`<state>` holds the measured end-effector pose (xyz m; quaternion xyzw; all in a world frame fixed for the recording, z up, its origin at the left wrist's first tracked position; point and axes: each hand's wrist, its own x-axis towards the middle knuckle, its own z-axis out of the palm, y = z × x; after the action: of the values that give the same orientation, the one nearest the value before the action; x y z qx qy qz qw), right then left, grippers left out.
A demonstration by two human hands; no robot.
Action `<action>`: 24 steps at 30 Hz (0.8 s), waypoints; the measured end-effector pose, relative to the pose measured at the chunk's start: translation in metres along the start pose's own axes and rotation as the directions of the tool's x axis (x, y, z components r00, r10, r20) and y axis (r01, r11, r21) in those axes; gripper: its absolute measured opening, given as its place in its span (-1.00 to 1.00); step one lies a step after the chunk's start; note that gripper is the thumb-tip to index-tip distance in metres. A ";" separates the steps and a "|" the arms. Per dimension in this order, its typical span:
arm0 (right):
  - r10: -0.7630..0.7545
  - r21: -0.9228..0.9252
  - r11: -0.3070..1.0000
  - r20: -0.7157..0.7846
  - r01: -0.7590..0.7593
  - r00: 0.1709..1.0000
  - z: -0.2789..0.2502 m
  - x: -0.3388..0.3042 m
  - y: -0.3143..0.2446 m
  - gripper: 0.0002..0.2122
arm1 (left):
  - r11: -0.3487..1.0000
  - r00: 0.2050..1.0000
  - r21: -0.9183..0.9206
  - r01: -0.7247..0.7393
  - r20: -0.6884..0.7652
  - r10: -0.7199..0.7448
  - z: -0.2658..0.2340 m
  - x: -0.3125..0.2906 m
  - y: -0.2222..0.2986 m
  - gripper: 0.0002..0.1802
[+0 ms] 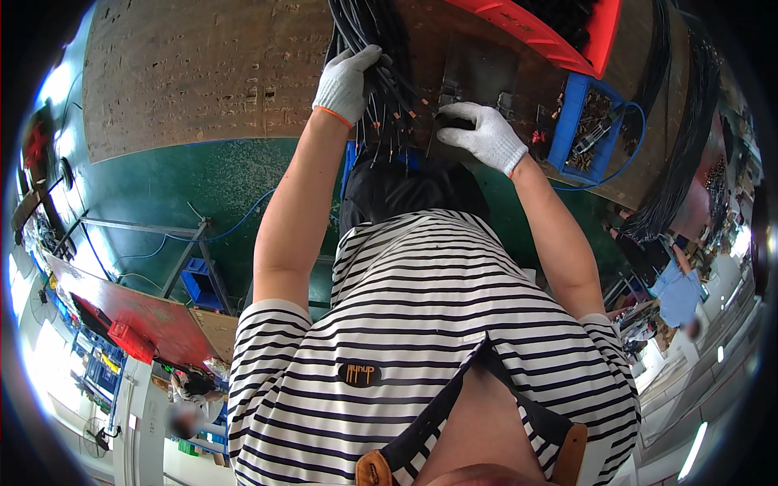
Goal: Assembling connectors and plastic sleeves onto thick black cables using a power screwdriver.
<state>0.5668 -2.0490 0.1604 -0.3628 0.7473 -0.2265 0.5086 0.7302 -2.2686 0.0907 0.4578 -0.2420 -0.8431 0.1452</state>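
A thick bundle of black cables lies across the table's near edge, its loose ends hanging toward me with small copper-coloured tips. My left hand, in a white knit glove with an orange cuff, is closed on the left side of the bundle. To the right of those cable ends is my right hand, gloved the same way. Its thumb and fingers curl around something small and dark that I cannot make out. Beyond it, a dark flat plate rests on the wooden tabletop.
Right of my right hand stands a blue tray with small copper-coloured parts, a metal tool and a blue hose. A red bin holding black items is farther back. More black cables hang at the right. Two people are in the background.
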 end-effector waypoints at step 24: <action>0.065 0.557 0.824 0.085 -0.101 0.994 0.047 0.108 -0.039 -0.60 | 0.938 0.992 0.324 0.124 -0.033 -0.119 -0.030 -0.003 0.023 -0.75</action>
<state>0.5986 -2.1559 0.1059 -0.1717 0.6467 -0.4019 0.6251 0.7574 -2.2942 0.0916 0.4951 -0.3479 -0.7959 0.0171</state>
